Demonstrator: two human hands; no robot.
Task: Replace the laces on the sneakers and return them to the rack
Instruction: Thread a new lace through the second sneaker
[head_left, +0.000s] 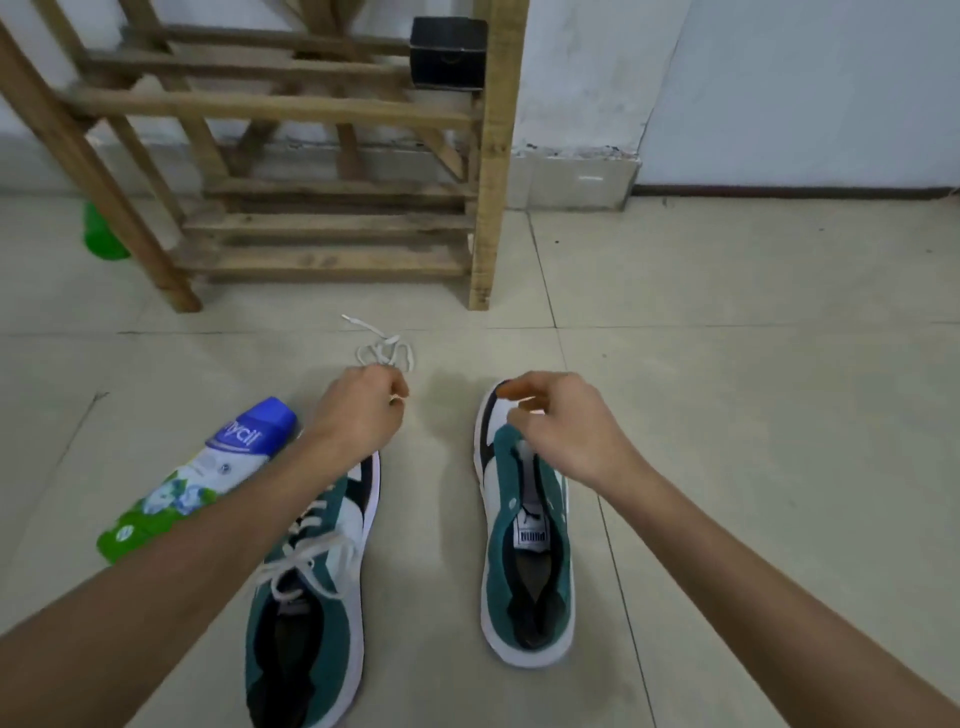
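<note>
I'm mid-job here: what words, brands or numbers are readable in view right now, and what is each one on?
"PUMA", seen upside down, on the tongue label of the right sneaker.
"...ycil", on the spray can; its opening letters are cut off.
Smaller print on the spray can: too blurred to read.
Black box on the rack: no legible text.

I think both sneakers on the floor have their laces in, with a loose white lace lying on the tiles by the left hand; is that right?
Not quite: only the left sneaker has its lace in; the right sneaker has none, as the head view shows. The loose white lace does lie on the tiles by the left hand.
</note>
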